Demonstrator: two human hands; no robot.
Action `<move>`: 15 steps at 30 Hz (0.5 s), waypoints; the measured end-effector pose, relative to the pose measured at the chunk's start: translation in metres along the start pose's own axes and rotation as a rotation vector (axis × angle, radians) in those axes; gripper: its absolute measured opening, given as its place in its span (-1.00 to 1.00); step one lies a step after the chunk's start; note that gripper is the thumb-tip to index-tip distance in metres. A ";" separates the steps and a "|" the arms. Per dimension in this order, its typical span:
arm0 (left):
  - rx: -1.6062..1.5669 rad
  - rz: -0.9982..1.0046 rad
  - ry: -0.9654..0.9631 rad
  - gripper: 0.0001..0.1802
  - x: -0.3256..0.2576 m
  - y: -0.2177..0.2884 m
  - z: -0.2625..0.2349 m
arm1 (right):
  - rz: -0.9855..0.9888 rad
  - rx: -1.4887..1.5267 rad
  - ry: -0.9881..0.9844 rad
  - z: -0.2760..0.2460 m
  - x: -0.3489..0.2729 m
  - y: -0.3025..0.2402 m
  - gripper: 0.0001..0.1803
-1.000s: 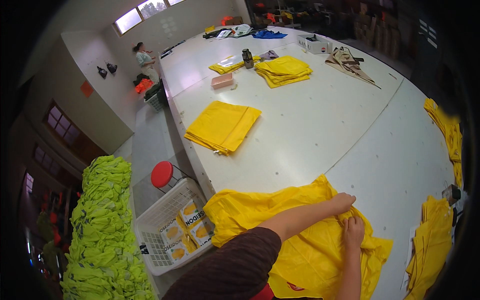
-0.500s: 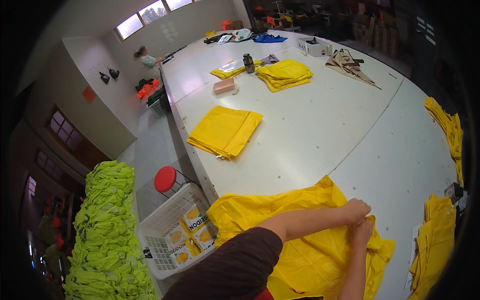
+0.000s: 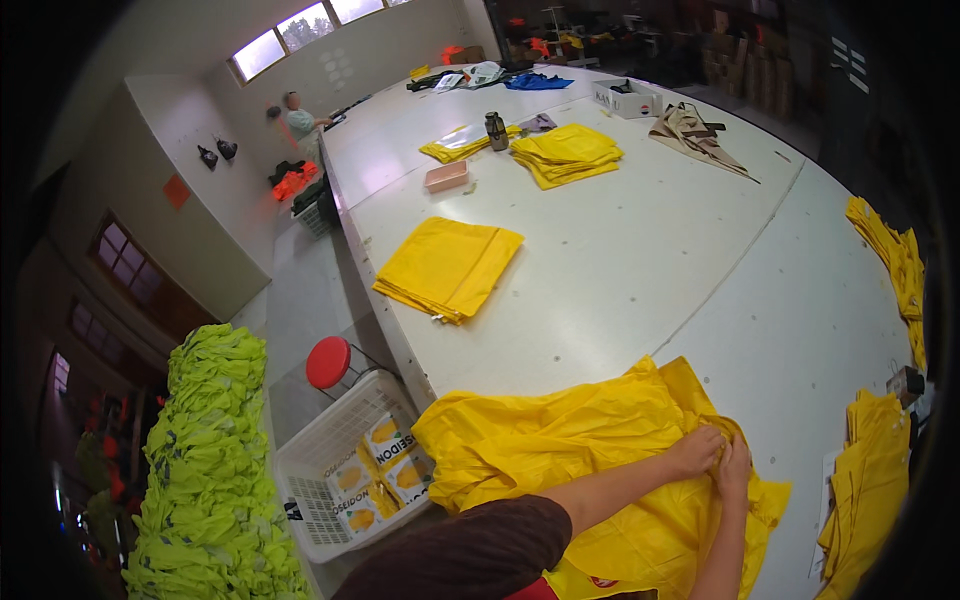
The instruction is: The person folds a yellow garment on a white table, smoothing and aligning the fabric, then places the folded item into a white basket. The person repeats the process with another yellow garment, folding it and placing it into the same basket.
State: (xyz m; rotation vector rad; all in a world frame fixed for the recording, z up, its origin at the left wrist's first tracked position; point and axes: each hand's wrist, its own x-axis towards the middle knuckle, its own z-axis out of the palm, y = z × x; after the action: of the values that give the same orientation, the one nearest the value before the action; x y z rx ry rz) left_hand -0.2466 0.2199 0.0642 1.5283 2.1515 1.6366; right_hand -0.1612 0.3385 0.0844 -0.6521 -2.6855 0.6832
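Observation:
A crumpled yellow garment of thin, smooth fabric (image 3: 620,545) is spread on the near part of the white table (image 3: 610,260). My left hand (image 3: 697,452) reaches across it from the lower left, fingers closed on the fabric near the garment's right side. Right beside it, my right hand (image 3: 735,460) also pinches the fabric, its fingertips almost meeting the left ones. A raised fold runs up from the hands to the far edge. Exactly what lies between the fingertips is hidden.
A folded yellow stack (image 3: 450,268) lies farther left, another yellow stack (image 3: 567,155) beyond it. More yellow pieces (image 3: 868,480) line the right edge. Left of the table are a white basket of boxes (image 3: 300,530), a red stool (image 3: 329,361) and a lime-green garment pile (image 3: 215,470).
Both hands have moved nearer to me, still together on the fabric. Beyond them, a fold of the garment now shows more. The far person's head and body have shifted slightly.

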 end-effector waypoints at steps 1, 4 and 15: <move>0.050 0.035 -0.024 -0.70 -0.001 0.005 -0.004 | 0.073 -0.050 -0.064 -0.009 -0.004 -0.001 -0.71; 0.122 0.018 -0.081 -0.57 0.001 0.014 -0.007 | 0.217 -0.221 -0.150 -0.051 -0.015 -0.007 -0.78; 0.304 -0.222 -0.240 -0.61 0.020 0.040 0.010 | 0.301 -0.460 -0.323 -0.076 -0.002 0.070 -0.81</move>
State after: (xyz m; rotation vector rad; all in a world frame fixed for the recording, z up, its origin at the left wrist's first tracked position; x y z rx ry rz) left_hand -0.2246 0.2393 0.0997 1.4000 2.4086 1.0410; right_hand -0.1061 0.4208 0.1129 -1.1669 -3.1114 0.2415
